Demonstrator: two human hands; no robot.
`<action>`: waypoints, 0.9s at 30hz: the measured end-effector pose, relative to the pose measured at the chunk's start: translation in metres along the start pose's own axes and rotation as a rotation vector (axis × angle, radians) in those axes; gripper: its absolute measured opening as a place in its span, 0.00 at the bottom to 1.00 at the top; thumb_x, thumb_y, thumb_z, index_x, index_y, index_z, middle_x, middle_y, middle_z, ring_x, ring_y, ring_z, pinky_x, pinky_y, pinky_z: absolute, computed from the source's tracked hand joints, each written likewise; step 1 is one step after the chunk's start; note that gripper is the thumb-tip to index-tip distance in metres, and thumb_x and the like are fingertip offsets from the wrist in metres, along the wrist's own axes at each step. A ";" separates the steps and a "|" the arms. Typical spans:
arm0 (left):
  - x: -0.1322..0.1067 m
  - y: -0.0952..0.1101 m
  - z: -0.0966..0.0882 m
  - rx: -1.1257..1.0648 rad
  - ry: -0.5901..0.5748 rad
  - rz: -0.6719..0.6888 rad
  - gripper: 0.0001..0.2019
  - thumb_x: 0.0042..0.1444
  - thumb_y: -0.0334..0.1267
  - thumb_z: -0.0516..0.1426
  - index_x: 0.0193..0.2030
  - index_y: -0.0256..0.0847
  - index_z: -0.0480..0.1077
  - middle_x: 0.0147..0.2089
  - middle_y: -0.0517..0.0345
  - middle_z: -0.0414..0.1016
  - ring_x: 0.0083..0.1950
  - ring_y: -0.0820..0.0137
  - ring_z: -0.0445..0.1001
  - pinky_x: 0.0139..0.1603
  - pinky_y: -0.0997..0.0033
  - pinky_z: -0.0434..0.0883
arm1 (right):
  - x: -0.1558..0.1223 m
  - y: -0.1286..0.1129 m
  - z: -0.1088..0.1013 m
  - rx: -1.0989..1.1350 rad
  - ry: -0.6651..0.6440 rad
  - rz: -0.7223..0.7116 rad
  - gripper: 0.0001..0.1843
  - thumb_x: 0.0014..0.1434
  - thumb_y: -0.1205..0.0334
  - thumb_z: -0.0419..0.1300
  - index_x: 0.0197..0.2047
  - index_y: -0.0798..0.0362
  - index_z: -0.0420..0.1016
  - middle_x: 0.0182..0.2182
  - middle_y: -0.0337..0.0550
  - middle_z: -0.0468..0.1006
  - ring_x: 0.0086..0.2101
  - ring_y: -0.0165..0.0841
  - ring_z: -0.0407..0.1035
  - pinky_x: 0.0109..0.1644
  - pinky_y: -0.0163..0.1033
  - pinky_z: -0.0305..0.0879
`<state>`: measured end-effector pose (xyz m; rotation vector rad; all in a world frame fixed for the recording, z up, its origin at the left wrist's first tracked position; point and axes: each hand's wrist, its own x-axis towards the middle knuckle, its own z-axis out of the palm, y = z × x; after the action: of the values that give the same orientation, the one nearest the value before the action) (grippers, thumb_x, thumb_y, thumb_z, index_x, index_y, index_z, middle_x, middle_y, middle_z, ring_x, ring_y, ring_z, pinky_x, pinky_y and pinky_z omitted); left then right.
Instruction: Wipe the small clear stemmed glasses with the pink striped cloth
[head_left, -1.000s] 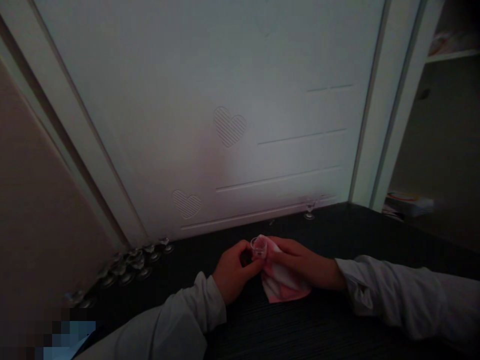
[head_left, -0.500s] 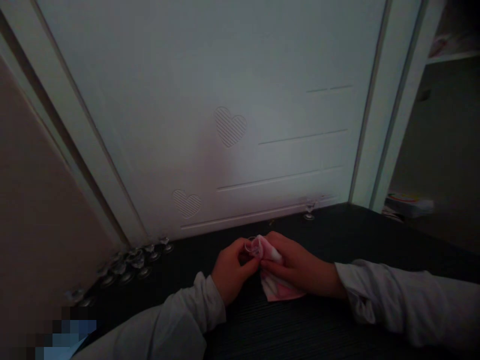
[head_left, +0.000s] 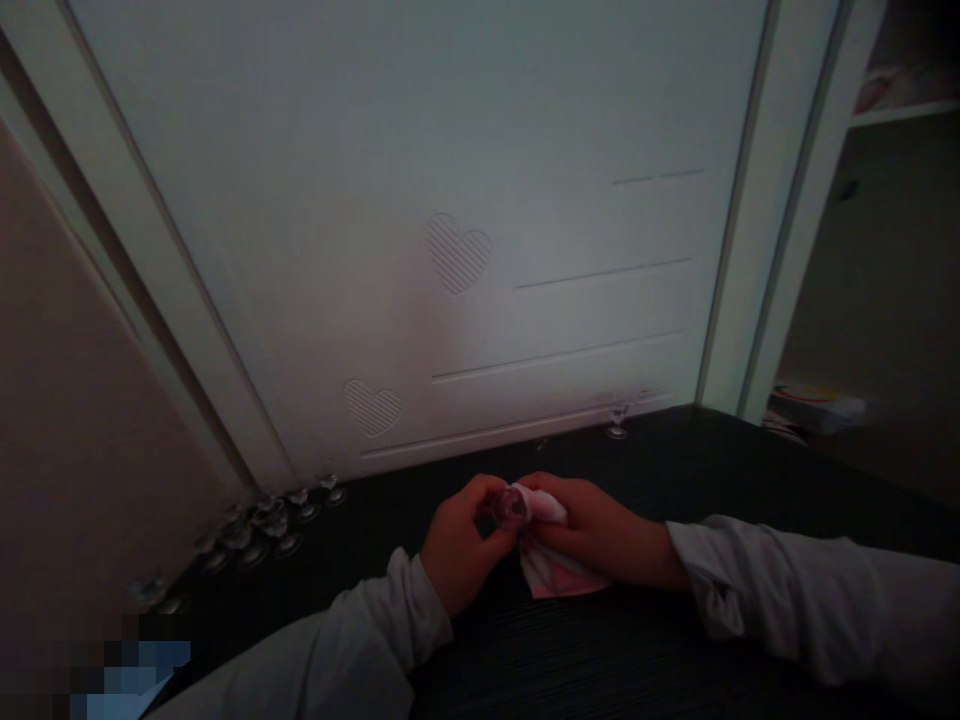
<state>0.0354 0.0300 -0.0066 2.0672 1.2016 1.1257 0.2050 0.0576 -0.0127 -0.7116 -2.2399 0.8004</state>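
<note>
In dim light my two hands meet above a dark tabletop [head_left: 615, 660]. My left hand [head_left: 463, 546] pinches a tiny clear stemmed glass [head_left: 511, 506] between thumb and fingers. My right hand [head_left: 600, 535] is closed on a pink and white cloth [head_left: 551, 572], pressing a bunched part of it against the glass. The rest of the cloth hangs down to the table under my right palm. Both arms wear pale long sleeves.
Several more small clear glasses [head_left: 262, 525] stand in a cluster at the left along the base of a white door [head_left: 450, 250] with heart patterns. One lone glass [head_left: 617, 420] stands by the door at the back right. Shelves [head_left: 817, 410] with papers lie to the right.
The glass has been turned in my left hand, and my right hand's cloth has bunched tighter against it. Both hands stay in the same spot.
</note>
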 end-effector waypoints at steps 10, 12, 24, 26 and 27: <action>-0.002 -0.003 0.003 0.016 0.025 -0.016 0.14 0.46 0.34 0.57 0.41 0.39 0.60 0.37 0.57 0.67 0.35 0.70 0.67 0.37 0.69 0.67 | 0.002 0.000 -0.001 -0.042 0.049 0.126 0.06 0.51 0.66 0.55 0.34 0.55 0.69 0.29 0.41 0.73 0.31 0.32 0.68 0.34 0.35 0.63; -0.001 -0.001 0.003 0.001 0.037 -0.037 0.11 0.47 0.34 0.56 0.39 0.39 0.61 0.36 0.57 0.66 0.34 0.71 0.67 0.36 0.69 0.67 | 0.002 0.000 -0.001 -0.057 0.043 0.119 0.06 0.51 0.66 0.55 0.35 0.55 0.69 0.30 0.41 0.73 0.31 0.32 0.68 0.34 0.36 0.63; 0.004 -0.005 0.005 -0.269 0.094 -0.220 0.11 0.45 0.31 0.57 0.36 0.39 0.59 0.31 0.60 0.68 0.33 0.71 0.70 0.34 0.70 0.68 | 0.004 0.011 -0.008 -0.067 0.087 0.106 0.13 0.51 0.69 0.53 0.42 0.54 0.66 0.34 0.41 0.72 0.34 0.32 0.67 0.39 0.37 0.62; 0.006 -0.006 0.004 -0.299 0.120 -0.221 0.10 0.45 0.31 0.57 0.34 0.39 0.59 0.31 0.61 0.67 0.33 0.73 0.70 0.35 0.71 0.67 | 0.004 0.014 -0.008 -0.054 0.121 0.114 0.18 0.51 0.69 0.53 0.47 0.54 0.62 0.36 0.42 0.71 0.35 0.33 0.67 0.40 0.39 0.62; 0.006 -0.007 0.004 -0.309 0.135 -0.215 0.10 0.45 0.30 0.57 0.33 0.39 0.59 0.31 0.61 0.67 0.33 0.73 0.70 0.35 0.71 0.67 | 0.004 0.016 -0.007 -0.046 0.142 0.113 0.21 0.51 0.68 0.53 0.50 0.54 0.59 0.38 0.43 0.70 0.36 0.33 0.66 0.41 0.40 0.62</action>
<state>0.0374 0.0389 -0.0114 1.6152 1.1931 1.2725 0.2123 0.0736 -0.0182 -0.8951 -2.1117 0.7297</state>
